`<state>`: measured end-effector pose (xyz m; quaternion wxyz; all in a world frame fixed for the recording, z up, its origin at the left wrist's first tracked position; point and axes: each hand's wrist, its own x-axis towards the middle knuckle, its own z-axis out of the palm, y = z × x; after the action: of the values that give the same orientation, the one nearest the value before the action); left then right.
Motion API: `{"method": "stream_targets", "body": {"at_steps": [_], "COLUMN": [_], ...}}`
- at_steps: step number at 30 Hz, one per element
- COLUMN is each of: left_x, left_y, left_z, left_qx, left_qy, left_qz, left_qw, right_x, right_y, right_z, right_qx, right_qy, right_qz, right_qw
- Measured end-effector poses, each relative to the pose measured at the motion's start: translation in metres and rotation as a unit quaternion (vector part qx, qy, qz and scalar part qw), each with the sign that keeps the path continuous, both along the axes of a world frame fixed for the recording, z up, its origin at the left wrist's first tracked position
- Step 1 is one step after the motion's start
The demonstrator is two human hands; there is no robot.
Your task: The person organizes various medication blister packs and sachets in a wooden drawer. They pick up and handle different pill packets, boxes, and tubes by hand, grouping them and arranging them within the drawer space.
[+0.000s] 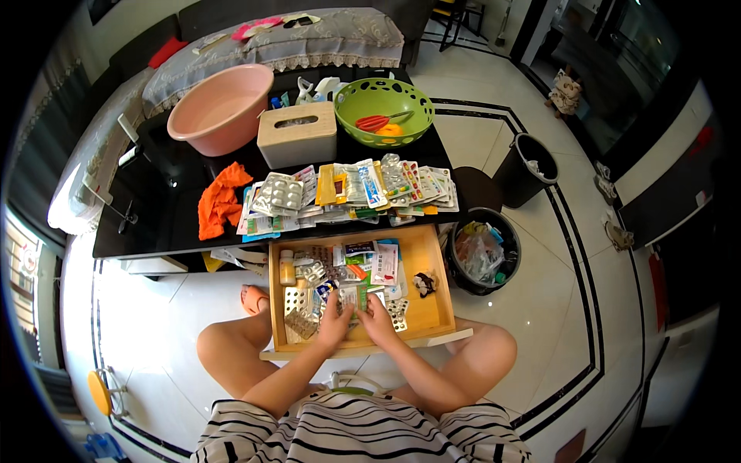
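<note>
Both hands are over an open wooden drawer [422, 249] between the person's knees. My left hand [336, 321] and my right hand [375, 317] hold a green and white medicine packet [354, 298] between their fingertips. Around it in the drawer lie blister packs [397, 312], a bottle with a white cap [287, 269], a white packet with red print [384, 263] and a small dark crumpled thing [425, 283]. On the black table above, many medicine packets and blister packs [278, 194] are heaped in a row along the front edge.
An orange cloth [223, 199], pink basin [223, 110], tissue box [298, 139] and green bowl [385, 95] stand on the black glossy table [156, 231]. At the right are a lined bin [483, 252] holding rubbish, a dark bin [524, 171] and a round dark stool [477, 188].
</note>
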<state>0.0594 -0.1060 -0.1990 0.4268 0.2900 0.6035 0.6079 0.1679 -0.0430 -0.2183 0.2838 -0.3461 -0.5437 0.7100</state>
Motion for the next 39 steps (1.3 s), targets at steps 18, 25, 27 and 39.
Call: {"method": "stream_targets", "body": {"at_steps": [18, 25, 27, 39], "left_x": [0.061, 0.075, 0.073, 0.077], "left_y": [0.173, 0.218, 0.222, 0.239], "left_z": [0.139, 0.151, 0.149, 0.15], "left_qx": [0.113, 0.123, 0.121, 0.119], "left_qy": [0.049, 0.092, 0.089, -0.082], "left_qz": [-0.095, -0.094, -0.088, -0.066], "left_qw": [0.988, 0.984, 0.985, 0.987], "right_x": [0.061, 0.05, 0.043, 0.024], "right_y": [0.211, 0.276, 0.283, 0.296], "right_z": [0.151, 0.16, 0.157, 0.147], "right_qx": [0.113, 0.109, 0.111, 0.319], "right_qy": [0.085, 0.044, 0.016, -0.239], "right_qz": [-0.125, -0.13, -0.123, -0.13], "right_qw": [0.982, 0.985, 0.986, 0.908]}}
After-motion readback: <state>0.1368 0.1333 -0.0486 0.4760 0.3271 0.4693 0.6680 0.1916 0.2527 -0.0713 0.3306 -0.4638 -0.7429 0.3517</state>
